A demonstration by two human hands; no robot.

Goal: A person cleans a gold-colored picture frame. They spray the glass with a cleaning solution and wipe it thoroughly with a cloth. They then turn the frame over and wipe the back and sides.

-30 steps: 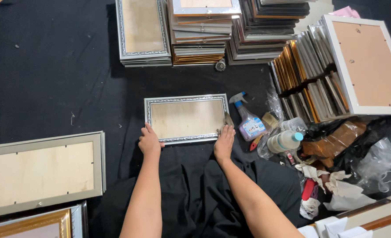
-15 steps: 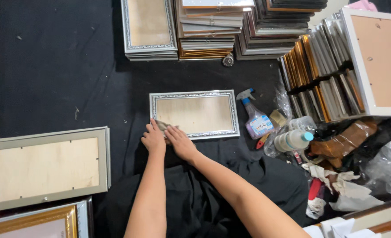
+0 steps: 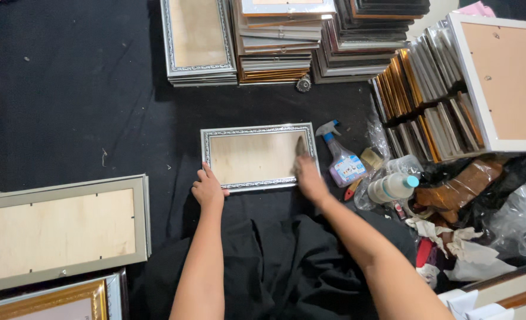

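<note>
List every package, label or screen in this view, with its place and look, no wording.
Spray bottle: right of the silver frame, lying flat, clear body, blue trigger, white-and-pink label.
Plastic bottle: right of the spray bottle, on its side in clear wrap, white with a teal cap.
Plastic bags: far right, crumpled, clear and black.
No screens.

Spray bottle [image 3: 341, 159] lying just right of the silver picture frame [image 3: 255, 156]: clear body, blue trigger head, pink-and-white label [image 3: 346, 170] with blue patches. Beside it, further right, white plastic bottle [image 3: 393, 187] on its side with teal cap (partly inside clear wrap). Crumpled clear plastic bags [image 3: 515, 216] at far right. No signs, no screens.
</note>
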